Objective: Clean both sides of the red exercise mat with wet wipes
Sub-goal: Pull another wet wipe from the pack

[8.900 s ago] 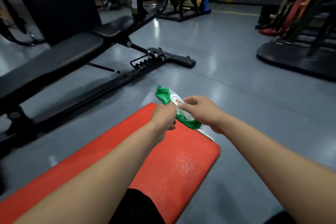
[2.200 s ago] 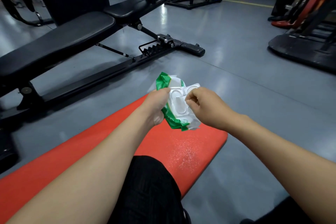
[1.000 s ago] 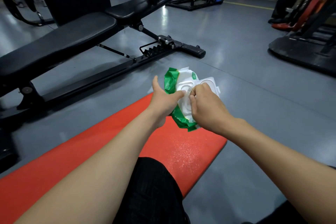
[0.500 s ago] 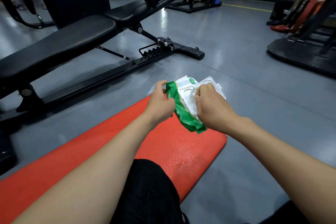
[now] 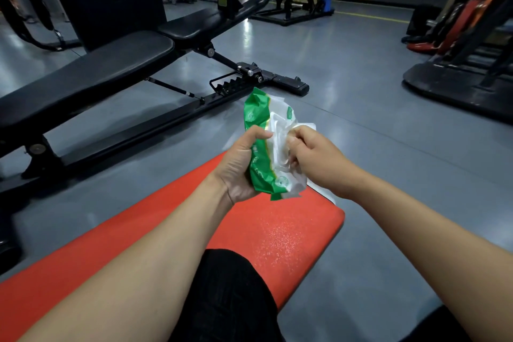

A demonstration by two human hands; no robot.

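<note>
We saw two bare arms with no sleeves on them. The left hand (image 5: 238, 166) and the right hand (image 5: 316, 161) wore no gloves, rings or watch. Black cloth with thin stripes covered the knee (image 5: 227, 294) down below.

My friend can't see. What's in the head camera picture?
The left hand holds a green and white wipes pack while the right hand pinches at its opening, above a red mat on a gym floor.
</note>
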